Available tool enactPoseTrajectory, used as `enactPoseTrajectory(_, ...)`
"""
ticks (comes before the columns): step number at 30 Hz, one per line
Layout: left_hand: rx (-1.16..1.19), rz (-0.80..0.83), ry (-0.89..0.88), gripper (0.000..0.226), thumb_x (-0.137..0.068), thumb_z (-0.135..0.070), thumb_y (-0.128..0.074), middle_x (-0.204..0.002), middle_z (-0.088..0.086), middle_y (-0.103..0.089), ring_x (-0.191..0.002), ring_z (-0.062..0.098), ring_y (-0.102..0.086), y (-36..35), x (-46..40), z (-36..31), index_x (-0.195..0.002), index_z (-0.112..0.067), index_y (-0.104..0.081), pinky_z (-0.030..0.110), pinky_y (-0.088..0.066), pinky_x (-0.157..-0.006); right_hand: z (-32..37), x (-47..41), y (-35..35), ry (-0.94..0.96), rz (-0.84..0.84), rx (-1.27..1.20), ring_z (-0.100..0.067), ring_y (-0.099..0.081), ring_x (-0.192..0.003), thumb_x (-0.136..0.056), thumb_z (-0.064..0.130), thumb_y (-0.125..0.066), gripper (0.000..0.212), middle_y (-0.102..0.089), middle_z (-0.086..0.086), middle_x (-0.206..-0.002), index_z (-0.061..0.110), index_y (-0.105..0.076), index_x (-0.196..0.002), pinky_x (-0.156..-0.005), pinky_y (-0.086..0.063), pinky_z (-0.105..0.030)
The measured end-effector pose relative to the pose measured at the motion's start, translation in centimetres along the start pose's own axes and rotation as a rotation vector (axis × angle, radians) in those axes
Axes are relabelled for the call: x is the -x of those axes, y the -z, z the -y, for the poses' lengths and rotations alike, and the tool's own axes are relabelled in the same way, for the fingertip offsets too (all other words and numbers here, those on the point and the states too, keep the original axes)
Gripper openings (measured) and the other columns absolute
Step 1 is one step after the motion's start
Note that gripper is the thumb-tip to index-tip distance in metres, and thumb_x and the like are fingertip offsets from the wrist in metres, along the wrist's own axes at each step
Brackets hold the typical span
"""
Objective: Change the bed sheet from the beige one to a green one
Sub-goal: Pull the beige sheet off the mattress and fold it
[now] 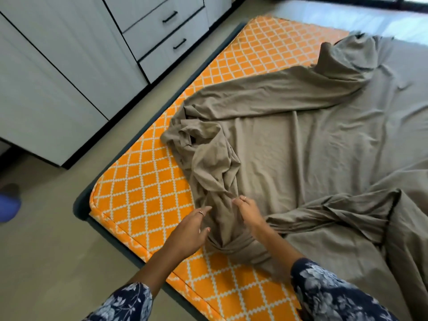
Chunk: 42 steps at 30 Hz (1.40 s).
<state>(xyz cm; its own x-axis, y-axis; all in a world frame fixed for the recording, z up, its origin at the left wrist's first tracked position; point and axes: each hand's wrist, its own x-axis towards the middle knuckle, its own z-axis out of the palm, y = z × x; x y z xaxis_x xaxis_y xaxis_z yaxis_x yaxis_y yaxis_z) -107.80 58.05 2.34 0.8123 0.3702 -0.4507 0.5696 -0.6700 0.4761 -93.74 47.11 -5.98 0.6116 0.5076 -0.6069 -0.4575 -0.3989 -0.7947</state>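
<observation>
Head view: the beige sheet (289, 140) lies bunched across the frame's centre and right, baring the orange mattress (143, 193). Right hand (249, 213) pinches a fold; left hand (190, 230) rests against it, fingers relaxed. Risk — the far portion toward upper right appears still spread, so pulling may snag or slip the pinch.

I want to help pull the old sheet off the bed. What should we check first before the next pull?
1. Beige sheet off the near corner: ok, orange mattress shows.
2. Right hand grips the bunched sheet: ok.
3. Left hand gripping: not ok, fingers only rest beside the bunch.
4. Far side of the sheet free: cannot tell.
5. Green sheet ready: cannot tell, none in view.
</observation>
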Motion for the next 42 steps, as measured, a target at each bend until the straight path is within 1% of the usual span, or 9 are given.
enactPoseTrajectory(3, -0.018, -0.119, -0.138, 0.061, -0.09, -0.019, -0.061, -0.149, -0.003, -0.036, -0.137, 0.013, -0.033, 3.3, 0.2, -3.2, -0.145, -0.021, -0.035, 0.021, -0.026, -0.11, 5.3, 3.8, 1.8, 0.26, 0.105, 0.092, -0.005, -0.04, -0.055, -0.093, 0.01, -0.054, 0.033, -0.043, 0.006, -0.057, 0.018, -0.046, -0.062, -0.057, -0.032, -0.025)
enactPoseTrajectory(7, -0.052, -0.237, -0.275, 0.06, -0.08, -0.012, -0.065, -0.139, 0.003, -0.047, -0.13, 0.02, -0.042, 7.2, -0.3, -7.2, -0.137, -0.017, -0.046, 0.025, -0.029, -0.109, 13.3, 9.2, 5.5, 0.559, 0.334, 0.65, -0.002, -0.037, -0.052, -0.09, 0.025, -0.056, 0.033, -0.038, 0.009, -0.057, 0.021, -0.043, -0.06, -0.054, -0.029, -0.019)
enactPoseTrajectory(13, -0.183, -0.293, -0.413, 0.037, -0.079, -0.016, -0.062, -0.117, -0.007, -0.062, -0.114, 0.016, -0.054, 10.7, -1.9, -12.1, -0.113, -0.031, -0.063, 0.032, -0.043, -0.092, 21.5, 17.0, 8.6, 0.713, 0.298, 0.836, 0.003, -0.045, -0.054, -0.082, 0.031, -0.056, 0.03, -0.048, 0.011, -0.059, 0.003, -0.068, -0.08, -0.057, -0.032, -0.014)
enactPoseTrajectory(18, -0.247, -0.223, -0.428, 0.017, -0.076, -0.024, -0.054, -0.094, 0.014, -0.069, -0.094, 0.035, -0.064, 13.1, -3.8, -13.1, -0.088, -0.018, -0.064, 0.038, -0.047, -0.069, 25.9, 24.7, 11.1, 0.722, 0.157, 0.633, 0.008, -0.043, -0.057, -0.091, 0.008, -0.06, 0.028, -0.05, 0.017, -0.058, 0.022, -0.06, -0.068, -0.057, -0.032, -0.007)
enactPoseTrajectory(25, -0.122, -0.182, -0.288, 0.018, -0.078, 0.002, -0.051, -0.097, 0.027, -0.065, -0.097, 0.04, -0.06, 16.7, -5.6, -10.9, -0.091, 0.001, -0.063, 0.039, -0.042, -0.07, 26.8, 31.2, 18.1, 0.552, -0.376, 0.319, -0.008, -0.051, -0.064, -0.093, 0.012, -0.057, 0.021, -0.058, -0.003, -0.068, 0.004, -0.062, -0.075, -0.057, -0.04, -0.018)
enactPoseTrajectory(30, 0.055, -0.215, -0.436, 0.02, -0.082, 0.01, -0.043, -0.093, 0.024, -0.063, -0.092, 0.033, -0.059, 20.5, -4.5, -16.3, -0.083, -0.002, -0.059, 0.028, -0.023, -0.061, 24.0, 30.7, 22.7, 0.205, -0.878, 0.742, -0.025, -0.054, -0.076, -0.091, 0.018, -0.059, 0.022, -0.063, -0.023, -0.086, -0.004, -0.062, -0.091, -0.063, -0.039, -0.031)
enactPoseTrajectory(33, 0.051, -0.136, -0.654, 0.019, -0.09, 0.004, -0.041, -0.09, 0.01, -0.062, -0.085, 0.023, -0.057, 22.4, -3.1, -21.2, -0.085, -0.002, -0.059, 0.031, -0.032, -0.065, 24.4, 29.8, 19.4, 0.274, -0.848, 0.77, -0.025, -0.06, -0.102, -0.084, 0.039, -0.068, 0.045, -0.066, -0.009, -0.107, 0.014, -0.055, -0.119, -0.086, -0.046, -0.033)
enactPoseTrajectory(37, -0.173, -0.001, -0.942, 0.023, -0.091, -0.005, -0.051, -0.07, 0.004, -0.058, -0.068, 0.017, -0.052, 23.9, 0.6, -27.0, -0.07, -0.01, -0.058, 0.02, -0.035, -0.059, 26.5, 27.6, 11.3, 0.409, -0.611, 0.971, -0.027, -0.06, -0.108, -0.077, 0.059, -0.066, 0.074, -0.064, -0.008, -0.114, 0.035, -0.036, -0.141, -0.081, -0.042, -0.031)
enactPoseTrajectory(42, -0.45, -0.053, -1.071, 0.016, -0.089, -0.019, -0.062, -0.082, 0.011, -0.064, -0.072, 0.02, -0.053, 26.4, 2.5, -28.1, -0.091, -0.004, -0.065, 0.026, -0.037, -0.062, 28.4, 25.1, 9.5, 0.523, -0.658, 0.875, -0.022, -0.062, -0.087, -0.09, 0.023, -0.06, 0.018, -0.065, -0.009, -0.085, 0.008, -0.067, -0.094, -0.06, -0.029, -0.028)
